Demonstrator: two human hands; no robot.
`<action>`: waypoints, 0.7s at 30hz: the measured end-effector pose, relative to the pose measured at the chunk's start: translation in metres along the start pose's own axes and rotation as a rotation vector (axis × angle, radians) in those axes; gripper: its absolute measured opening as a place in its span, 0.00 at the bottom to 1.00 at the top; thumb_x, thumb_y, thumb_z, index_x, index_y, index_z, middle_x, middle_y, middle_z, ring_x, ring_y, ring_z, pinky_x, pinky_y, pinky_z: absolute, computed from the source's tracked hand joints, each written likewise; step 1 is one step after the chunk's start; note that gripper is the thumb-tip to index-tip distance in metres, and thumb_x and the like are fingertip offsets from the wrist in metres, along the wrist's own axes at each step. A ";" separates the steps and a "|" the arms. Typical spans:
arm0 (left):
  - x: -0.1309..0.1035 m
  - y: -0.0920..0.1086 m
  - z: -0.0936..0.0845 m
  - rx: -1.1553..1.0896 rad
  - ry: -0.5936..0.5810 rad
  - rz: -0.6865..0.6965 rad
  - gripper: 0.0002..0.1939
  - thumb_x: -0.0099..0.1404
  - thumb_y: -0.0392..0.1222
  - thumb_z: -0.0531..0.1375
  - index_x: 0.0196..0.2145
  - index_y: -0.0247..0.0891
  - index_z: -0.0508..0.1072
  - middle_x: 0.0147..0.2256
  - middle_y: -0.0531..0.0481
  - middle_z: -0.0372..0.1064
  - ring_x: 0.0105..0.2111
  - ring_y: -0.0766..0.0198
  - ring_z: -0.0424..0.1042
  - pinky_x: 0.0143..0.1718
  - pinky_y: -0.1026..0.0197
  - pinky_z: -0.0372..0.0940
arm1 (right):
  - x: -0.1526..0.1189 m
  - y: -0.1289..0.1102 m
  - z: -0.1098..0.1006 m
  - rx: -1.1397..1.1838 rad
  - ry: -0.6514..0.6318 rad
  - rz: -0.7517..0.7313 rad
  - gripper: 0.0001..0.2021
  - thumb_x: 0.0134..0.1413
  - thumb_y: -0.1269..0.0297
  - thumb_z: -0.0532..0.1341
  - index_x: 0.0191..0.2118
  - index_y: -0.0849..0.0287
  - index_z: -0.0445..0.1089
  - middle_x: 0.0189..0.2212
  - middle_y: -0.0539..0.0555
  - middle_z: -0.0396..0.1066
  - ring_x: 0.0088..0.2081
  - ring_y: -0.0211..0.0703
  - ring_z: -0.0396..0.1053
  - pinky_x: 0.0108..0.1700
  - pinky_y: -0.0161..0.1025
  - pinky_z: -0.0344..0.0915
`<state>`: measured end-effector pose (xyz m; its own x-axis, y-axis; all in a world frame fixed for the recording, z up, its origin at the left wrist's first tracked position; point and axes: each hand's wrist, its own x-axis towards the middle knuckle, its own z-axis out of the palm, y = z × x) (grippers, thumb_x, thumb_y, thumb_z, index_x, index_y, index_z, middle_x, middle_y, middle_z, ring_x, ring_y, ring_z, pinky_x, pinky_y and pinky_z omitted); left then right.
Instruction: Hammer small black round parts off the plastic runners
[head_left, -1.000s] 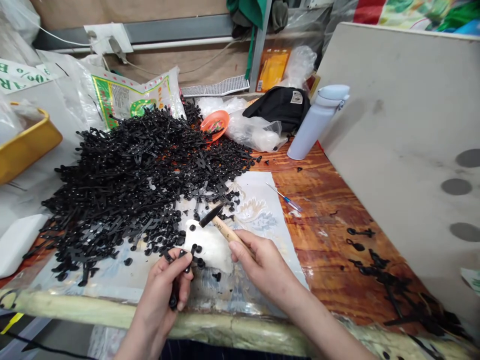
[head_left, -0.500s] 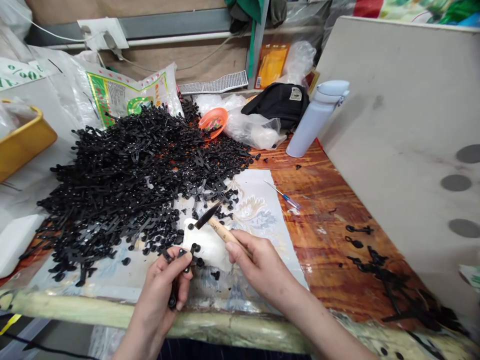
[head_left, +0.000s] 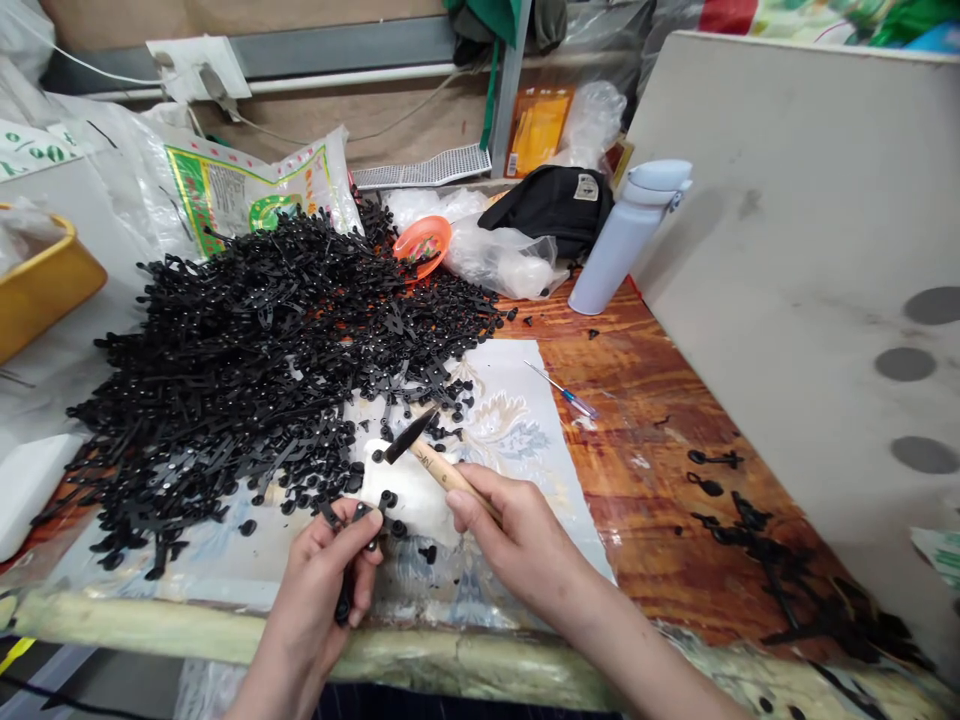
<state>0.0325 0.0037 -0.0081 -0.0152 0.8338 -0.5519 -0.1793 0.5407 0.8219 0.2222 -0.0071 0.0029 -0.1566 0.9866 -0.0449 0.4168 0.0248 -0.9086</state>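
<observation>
My left hand (head_left: 335, 560) is closed on small black parts (head_left: 362, 512), pinched between thumb and fingers, with another black piece showing below the fingers. My right hand (head_left: 510, 525) grips the light wooden handle of a small hammer (head_left: 442, 468). The dark hammer head (head_left: 410, 434) is above a white block (head_left: 420, 498) on the patterned sheet (head_left: 517, 440), up and right of my left hand. A few black pieces lie on and around the block. A large heap of black parts (head_left: 247, 340) covers the left side of the table.
A screwdriver (head_left: 562, 390) lies right of centre. Behind stand a pale blue bottle (head_left: 626, 240), a black bag (head_left: 559, 212) and an orange dish (head_left: 422, 247). A yellow bin (head_left: 49, 290) is at left. Black parts (head_left: 780, 560) lie near the grey panel (head_left: 810, 250) at right.
The whole view has shifted slightly, moving the scene a little to the left. Both hands keep nearly the same pose and hold the same things.
</observation>
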 end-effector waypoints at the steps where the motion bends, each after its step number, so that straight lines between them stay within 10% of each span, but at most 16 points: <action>1: 0.000 0.000 0.000 0.000 0.010 0.002 0.17 0.49 0.48 0.67 0.23 0.38 0.63 0.14 0.59 0.66 0.05 0.77 0.52 0.05 0.74 0.45 | -0.001 -0.002 -0.001 -0.027 -0.002 -0.010 0.11 0.63 0.64 0.50 0.32 0.58 0.65 0.22 0.46 0.63 0.24 0.36 0.61 0.27 0.33 0.57; 8: -0.001 -0.003 0.001 -0.031 0.032 0.004 0.18 0.48 0.50 0.67 0.23 0.39 0.62 0.14 0.59 0.66 0.05 0.77 0.51 0.05 0.75 0.44 | -0.017 -0.008 -0.009 -0.191 0.036 -0.251 0.22 0.63 0.68 0.50 0.62 0.50 0.55 0.54 0.55 0.67 0.51 0.46 0.68 0.50 0.45 0.66; 21: 0.004 -0.007 -0.005 -0.081 -0.002 -0.013 0.17 0.48 0.49 0.67 0.23 0.39 0.63 0.14 0.59 0.65 0.05 0.77 0.51 0.05 0.74 0.43 | -0.011 -0.013 -0.002 -0.286 0.056 -0.292 0.25 0.62 0.69 0.49 0.64 0.50 0.52 0.50 0.57 0.71 0.44 0.47 0.73 0.44 0.44 0.71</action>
<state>0.0283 0.0024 -0.0165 -0.0104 0.8270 -0.5621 -0.2586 0.5408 0.8004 0.2205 -0.0180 0.0163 -0.2596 0.9385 0.2276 0.5956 0.3412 -0.7272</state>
